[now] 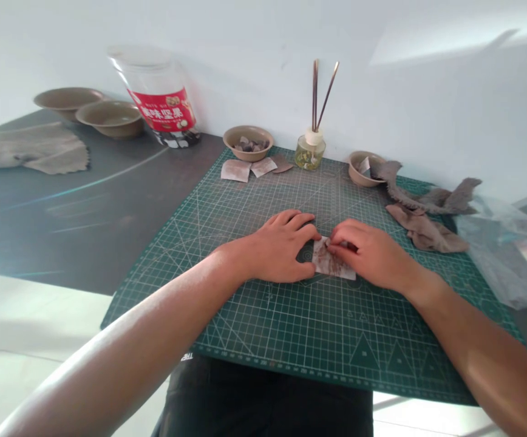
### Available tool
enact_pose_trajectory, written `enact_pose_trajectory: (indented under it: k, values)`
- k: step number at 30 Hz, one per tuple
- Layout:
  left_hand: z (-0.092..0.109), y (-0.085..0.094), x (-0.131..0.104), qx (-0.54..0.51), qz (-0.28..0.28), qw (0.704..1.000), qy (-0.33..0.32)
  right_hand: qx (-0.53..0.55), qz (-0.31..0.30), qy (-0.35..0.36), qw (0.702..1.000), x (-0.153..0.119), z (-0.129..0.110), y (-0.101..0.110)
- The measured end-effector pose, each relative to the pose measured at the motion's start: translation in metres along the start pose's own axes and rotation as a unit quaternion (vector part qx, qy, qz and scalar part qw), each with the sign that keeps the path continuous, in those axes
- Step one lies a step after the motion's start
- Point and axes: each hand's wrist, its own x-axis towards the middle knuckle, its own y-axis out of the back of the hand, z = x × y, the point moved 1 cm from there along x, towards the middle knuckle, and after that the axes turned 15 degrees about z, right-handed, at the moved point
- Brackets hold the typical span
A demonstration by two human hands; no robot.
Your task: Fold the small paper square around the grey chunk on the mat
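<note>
A small rectangular piece of paper, white with brown smears and much like used sandpaper, lies on the green cutting mat. My left hand rests on the mat at the paper's left side, its fingers spread and its thumb and index fingertips at the paper's edge. Over the paper's upper right part, my right hand is closed in a pinch, fingertips down on the smeared surface. Whatever sits between those fingertips is too small and too covered to make out.
Along the wall stand a bowl of small stones, more paper pieces, a reed diffuser and another bowl. Grey-brown cloths and a plastic bag lie right. Leftward are a nut jar, bowls and a cloth.
</note>
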Motion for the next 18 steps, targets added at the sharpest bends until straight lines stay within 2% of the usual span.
enact_pose_trajectory:
  k: [3, 5, 7, 11, 12, 16, 18]
  values:
    - [0.0, 0.001, 0.0, 0.001, -0.002, 1.0, 0.002, 0.012, -0.017, -0.018, 1.0, 0.001, -0.001, 0.005]
    - [0.001, 0.002, 0.0, -0.004, -0.008, 1.0, 0.0, 0.048, -0.066, 0.009, 0.997, -0.001, -0.005, 0.005]
    - [0.002, 0.003, 0.0, -0.007, -0.011, 1.0, -0.001, 0.068, -0.082, 0.028, 0.994, -0.001, -0.007, 0.003]
    - [0.001, 0.003, 0.0, -0.001, -0.007, 1.0, 0.002, 0.005, 0.017, -0.016, 1.0, 0.004, 0.003, 0.005]
    - [0.001, 0.002, 0.0, -0.001, -0.007, 1.0, 0.003, 0.001, 0.021, -0.019, 1.0, 0.004, 0.005, 0.006]
    - [0.001, 0.001, 0.0, -0.007, -0.005, 1.0, -0.001, 0.073, -0.078, 0.038, 0.994, 0.0, -0.004, 0.004]
    - [0.0, 0.001, 0.0, -0.007, -0.005, 1.0, -0.005, 0.072, -0.074, 0.042, 0.994, 0.001, -0.006, 0.003]
